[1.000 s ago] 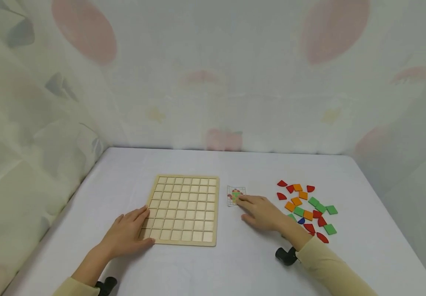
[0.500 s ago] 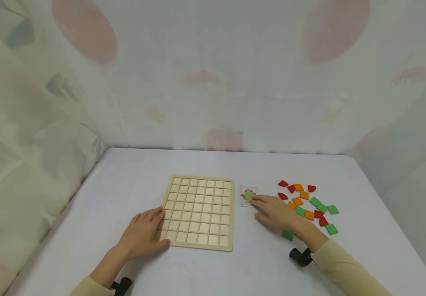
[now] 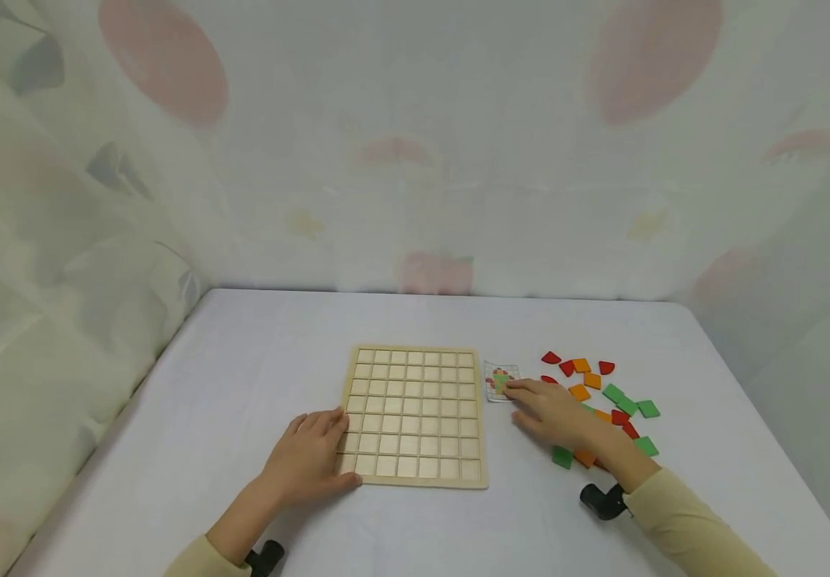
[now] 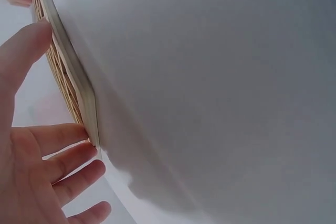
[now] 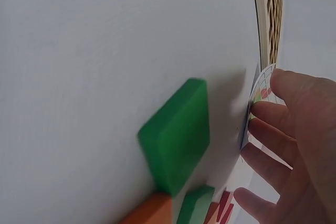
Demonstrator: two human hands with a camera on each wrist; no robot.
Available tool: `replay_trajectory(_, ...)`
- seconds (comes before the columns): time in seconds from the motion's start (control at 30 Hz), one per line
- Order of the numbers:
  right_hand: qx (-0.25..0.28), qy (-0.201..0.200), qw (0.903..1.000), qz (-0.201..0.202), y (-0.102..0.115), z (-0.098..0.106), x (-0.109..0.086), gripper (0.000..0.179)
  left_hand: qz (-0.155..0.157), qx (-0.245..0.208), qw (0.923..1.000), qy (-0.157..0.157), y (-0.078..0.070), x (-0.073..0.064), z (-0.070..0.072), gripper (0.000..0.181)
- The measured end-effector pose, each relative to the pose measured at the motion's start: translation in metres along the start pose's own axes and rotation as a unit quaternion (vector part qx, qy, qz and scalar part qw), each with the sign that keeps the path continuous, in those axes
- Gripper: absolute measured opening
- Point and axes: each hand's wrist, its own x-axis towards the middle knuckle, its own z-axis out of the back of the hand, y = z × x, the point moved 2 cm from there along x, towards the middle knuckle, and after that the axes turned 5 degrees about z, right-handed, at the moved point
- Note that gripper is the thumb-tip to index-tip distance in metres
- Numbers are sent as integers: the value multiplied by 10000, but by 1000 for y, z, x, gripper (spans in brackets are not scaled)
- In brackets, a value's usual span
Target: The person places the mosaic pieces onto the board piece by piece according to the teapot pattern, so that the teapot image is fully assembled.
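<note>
A wooden grid board (image 3: 415, 401) lies flat at the middle of the table, its cells bare. My left hand (image 3: 308, 458) is at the board's near left corner, with the thumb at the front edge and fingertips along the left edge. In the left wrist view those fingers (image 4: 68, 163) are spread and fairly straight against the rim. Just right of the board is a small pattern card (image 3: 499, 383) printed with a colored figure on a grid. My right hand (image 3: 552, 415) rests its fingertips on the card's right part, fingers extended, partly covering the print.
Right of the card lie scattered flat tiles: red quarter-round pieces (image 3: 606, 368), orange squares (image 3: 592, 381) and green squares (image 3: 648, 409). Some are hidden under my right forearm. One green tile (image 5: 178, 135) sits close below the right wrist. Patterned cloth (image 3: 415, 160) hangs behind the table.
The board has slid to the right with my left hand at its corner. The card has slid right too, under my right fingertips. Most of the tiles stay about where they were.
</note>
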Motion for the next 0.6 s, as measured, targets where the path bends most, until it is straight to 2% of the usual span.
replay_trajectory(0.1, 23, -72, 9997, -247, 13, -25, 0, 46, -324, 80, 9994, -4, 20, -5, -17, 85)
replay_trajectory(0.23, 49, 27, 9994, -355, 10, -25, -2, 46, -455, 10, 9989, 77, 20, -5, -15, 81)
replay_trajectory(0.37, 10, -29, 9996, -289, 8, -25, -3, 46, -438, -231, 9987, 113, 28, -2, -12, 76)
replay_trajectory(0.6, -237, -283, 9993, -115, 9, -27, -3, 47, -597, -618, 9963, 27, 50, 16, -11, 75)
